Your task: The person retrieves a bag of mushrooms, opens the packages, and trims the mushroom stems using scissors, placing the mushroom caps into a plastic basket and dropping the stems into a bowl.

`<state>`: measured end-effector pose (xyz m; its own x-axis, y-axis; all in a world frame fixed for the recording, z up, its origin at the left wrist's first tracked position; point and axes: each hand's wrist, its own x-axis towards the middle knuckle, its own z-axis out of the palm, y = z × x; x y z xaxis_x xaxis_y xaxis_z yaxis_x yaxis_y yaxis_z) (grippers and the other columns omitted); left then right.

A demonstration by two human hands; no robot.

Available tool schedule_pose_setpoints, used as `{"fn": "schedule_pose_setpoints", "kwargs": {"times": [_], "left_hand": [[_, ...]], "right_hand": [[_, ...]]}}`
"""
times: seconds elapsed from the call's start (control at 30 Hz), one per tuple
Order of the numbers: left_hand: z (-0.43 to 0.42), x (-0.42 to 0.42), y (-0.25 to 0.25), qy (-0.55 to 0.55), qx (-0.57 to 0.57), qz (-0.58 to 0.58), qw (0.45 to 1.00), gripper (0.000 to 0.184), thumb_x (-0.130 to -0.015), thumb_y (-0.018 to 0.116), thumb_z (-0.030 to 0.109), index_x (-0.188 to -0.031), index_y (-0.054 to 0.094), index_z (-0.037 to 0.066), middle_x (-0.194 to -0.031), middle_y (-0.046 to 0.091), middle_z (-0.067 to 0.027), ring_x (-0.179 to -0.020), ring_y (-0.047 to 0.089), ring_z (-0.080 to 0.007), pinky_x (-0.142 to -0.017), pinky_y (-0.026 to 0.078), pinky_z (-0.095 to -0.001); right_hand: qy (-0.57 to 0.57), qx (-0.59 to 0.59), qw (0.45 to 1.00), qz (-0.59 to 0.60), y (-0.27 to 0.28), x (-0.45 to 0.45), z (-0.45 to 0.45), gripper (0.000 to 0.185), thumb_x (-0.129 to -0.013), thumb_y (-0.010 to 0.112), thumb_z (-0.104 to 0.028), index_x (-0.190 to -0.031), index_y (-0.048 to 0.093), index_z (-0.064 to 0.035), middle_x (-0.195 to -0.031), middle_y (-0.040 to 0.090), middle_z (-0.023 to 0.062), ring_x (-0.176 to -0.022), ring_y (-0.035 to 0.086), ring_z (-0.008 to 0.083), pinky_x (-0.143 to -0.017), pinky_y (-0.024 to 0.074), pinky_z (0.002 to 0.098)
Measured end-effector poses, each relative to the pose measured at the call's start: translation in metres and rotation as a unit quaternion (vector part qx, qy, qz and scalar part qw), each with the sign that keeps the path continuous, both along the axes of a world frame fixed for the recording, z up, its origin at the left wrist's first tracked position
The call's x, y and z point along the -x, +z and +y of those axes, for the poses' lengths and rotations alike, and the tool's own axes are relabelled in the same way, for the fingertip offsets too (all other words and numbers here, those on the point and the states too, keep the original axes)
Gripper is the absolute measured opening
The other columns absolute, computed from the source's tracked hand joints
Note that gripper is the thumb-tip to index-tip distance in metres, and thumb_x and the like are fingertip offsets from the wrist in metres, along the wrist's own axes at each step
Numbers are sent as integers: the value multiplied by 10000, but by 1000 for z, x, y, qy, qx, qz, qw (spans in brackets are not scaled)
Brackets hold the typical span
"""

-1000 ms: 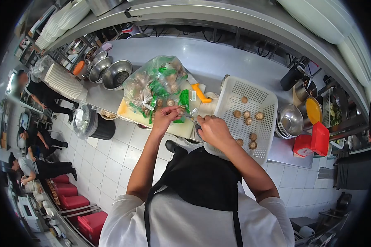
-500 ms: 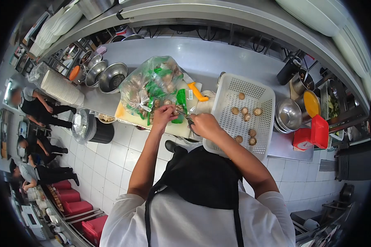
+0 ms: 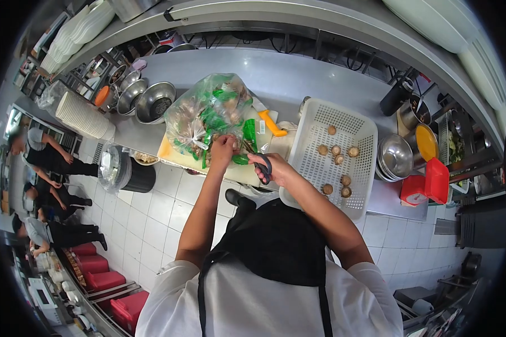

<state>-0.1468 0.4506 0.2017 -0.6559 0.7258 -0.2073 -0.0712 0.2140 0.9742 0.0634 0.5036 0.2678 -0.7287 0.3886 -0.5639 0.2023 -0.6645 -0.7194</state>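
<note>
Right grip point(image 3: 276, 170) wraps the scissors point(image 3: 269, 166); left grip point(image 3: 223, 149), I cannot tell. Mushrooms point(image 3: 336, 150) look light, soft: pinch caps gently.

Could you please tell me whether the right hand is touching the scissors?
Touching: the head view shows the right hand holding the scissors by their dark handles.

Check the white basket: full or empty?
Neither: the white basket holds a few mushrooms, with most of its perforated floor showing bare.
</note>
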Motion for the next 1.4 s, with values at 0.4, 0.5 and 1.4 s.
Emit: {"fn": "schedule_pose_setpoints", "kwargs": {"times": [0.4, 0.5, 1.4], "left_hand": [[11, -103, 68, -277, 22, 103, 955, 483, -912, 721, 238, -1331, 619, 21, -1088, 724, -155, -779, 720, -192, -716, 577, -315], [26, -136, 81, -239, -64, 116, 962, 568, -912, 734, 285, -1390, 566, 29, -1128, 714, -157, -761, 717, -233, -746, 571, -349], [26, -22, 14, -424, 381, 697, 436, 201, -869, 671, 150, -1032, 788, 130, -1024, 762, -73, -969, 739, -238, -726, 592, -393]], "right_hand": [[-211, -235, 949, -18, 42, -124, -38, 301, -943, 739, -220, -1172, 677, -35, -635, 560, -9, -475, 502, 67, -429, 369, 234], [-267, -243, 932, -29, 37, -160, -49, 273, -978, 684, -218, -1164, 666, -19, -654, 549, -18, -497, 503, 61, -431, 374, 227], [-315, -274, 906, -71, -8, -197, -96, 379, -908, 777, -164, -1257, 670, -59, -673, 550, -41, -535, 501, 46, -467, 385, 219]]}}
